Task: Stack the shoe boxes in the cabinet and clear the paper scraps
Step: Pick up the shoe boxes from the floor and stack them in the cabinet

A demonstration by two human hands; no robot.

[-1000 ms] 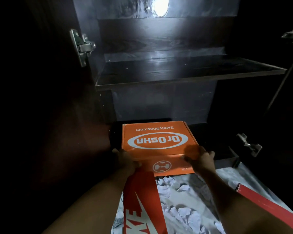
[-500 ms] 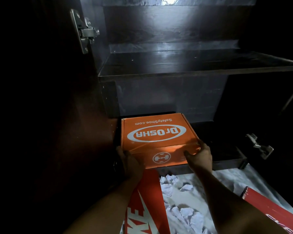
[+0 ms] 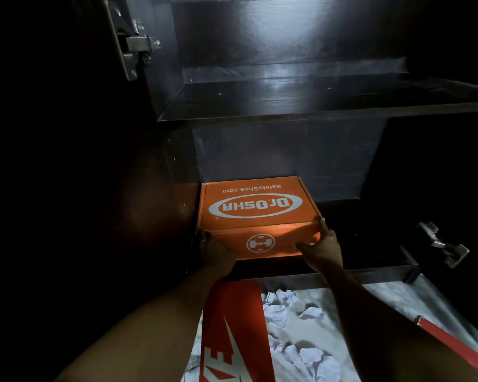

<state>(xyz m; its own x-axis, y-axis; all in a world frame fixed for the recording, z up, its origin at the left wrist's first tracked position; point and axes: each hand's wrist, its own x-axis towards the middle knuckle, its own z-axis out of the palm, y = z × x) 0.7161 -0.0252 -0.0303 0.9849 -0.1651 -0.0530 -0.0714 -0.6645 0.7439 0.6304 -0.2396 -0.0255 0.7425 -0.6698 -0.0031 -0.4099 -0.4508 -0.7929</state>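
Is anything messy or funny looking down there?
Yes. Crumpled paper scraps lie scattered over the floor in front of the cabinet. The orange shoe box sits with its logo upside down from here.

Dim, with deep black shadow at both sides; light from above glares on the dark shelf (image 3: 301, 97).

We see the shoe box (image 3: 255, 216) between our fingers (image 3: 322, 226), inside the cabinet (image 3: 287, 277)'s bottom compartment, against its left wall. Paper scraps (image 3: 309, 354) lie behind our fingers, nearer us.
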